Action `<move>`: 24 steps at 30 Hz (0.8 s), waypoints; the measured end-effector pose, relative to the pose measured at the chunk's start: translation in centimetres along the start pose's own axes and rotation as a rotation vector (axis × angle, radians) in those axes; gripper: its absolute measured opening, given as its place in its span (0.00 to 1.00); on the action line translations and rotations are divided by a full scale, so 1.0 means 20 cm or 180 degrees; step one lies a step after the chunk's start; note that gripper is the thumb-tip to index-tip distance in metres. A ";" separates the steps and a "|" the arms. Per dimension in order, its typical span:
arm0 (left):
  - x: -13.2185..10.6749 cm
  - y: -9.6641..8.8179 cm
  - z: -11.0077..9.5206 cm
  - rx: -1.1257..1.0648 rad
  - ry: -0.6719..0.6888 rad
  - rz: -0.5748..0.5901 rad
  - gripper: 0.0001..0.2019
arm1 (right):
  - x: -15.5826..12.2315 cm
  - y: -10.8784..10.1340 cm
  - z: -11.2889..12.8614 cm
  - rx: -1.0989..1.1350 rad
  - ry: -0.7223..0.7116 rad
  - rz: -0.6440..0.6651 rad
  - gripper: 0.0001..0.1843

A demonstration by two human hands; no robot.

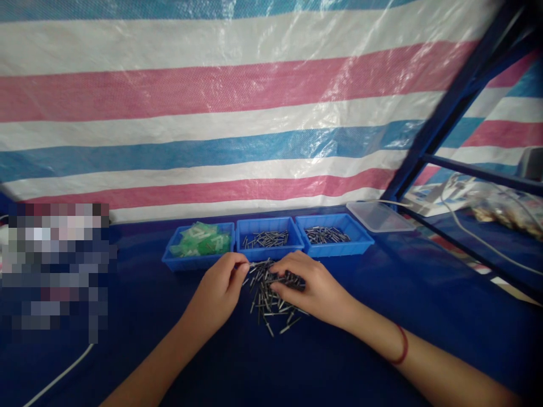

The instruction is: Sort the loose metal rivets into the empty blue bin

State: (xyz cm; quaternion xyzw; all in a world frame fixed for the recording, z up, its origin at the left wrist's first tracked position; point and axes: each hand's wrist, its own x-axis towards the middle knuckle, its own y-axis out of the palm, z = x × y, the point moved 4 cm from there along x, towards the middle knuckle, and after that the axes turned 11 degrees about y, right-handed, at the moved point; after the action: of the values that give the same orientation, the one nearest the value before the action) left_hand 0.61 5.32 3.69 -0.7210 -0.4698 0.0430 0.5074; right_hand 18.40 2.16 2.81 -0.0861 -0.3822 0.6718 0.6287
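Note:
A loose pile of blind rivets (271,302), thin grey metal pins with thicker ends, lies on the dark blue table between my hands. At the pile's upper left, my left hand (223,285) is closed in a pinch, and a thin rivet's end sticks out at its fingertips. My right hand (316,285) curls over the pile's right side, with several rivets between its thumb and fingers. Just behind are three blue trays: the left tray (197,262) holds green plastic bags (199,238), while the middle tray (271,252) and right tray (339,249) hold more rivets.
A clear plastic lid (379,217) lies behind the right tray. Blue metal frame bars (418,147) slope along the right, with white cables (475,229) and a plastic bag (504,209) beyond. Striped sheeting (220,96) hangs behind. Another white cable (63,373) crosses the left; a blurred-out patch hides the area above.

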 end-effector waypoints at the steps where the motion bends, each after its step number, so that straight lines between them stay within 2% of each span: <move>1: 0.00 0.01 -0.02 -0.0209 -0.0077 -0.0054 0.09 | 0.00 0.01 0.00 0.0195 0.0063 0.0013 0.08; 6: -0.04 0.10 -0.06 -0.0910 -0.0291 -0.0052 0.09 | -0.02 0.01 0.02 0.0844 0.0439 -0.0136 0.07; 12: -0.05 0.13 -0.04 -0.1084 -0.0343 0.0036 0.09 | -0.01 0.01 -0.01 0.1087 0.0677 -0.0279 0.08; 24: -0.05 0.13 -0.09 -0.1016 -0.0049 0.0326 0.09 | -0.03 0.02 -0.01 0.1056 0.0577 -0.0296 0.07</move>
State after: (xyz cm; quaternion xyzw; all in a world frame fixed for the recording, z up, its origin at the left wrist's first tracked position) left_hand 2.66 3.19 2.21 -0.8152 -0.4372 -0.0009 0.3800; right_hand 18.30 1.80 2.20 -0.0237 -0.2117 0.6853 0.6964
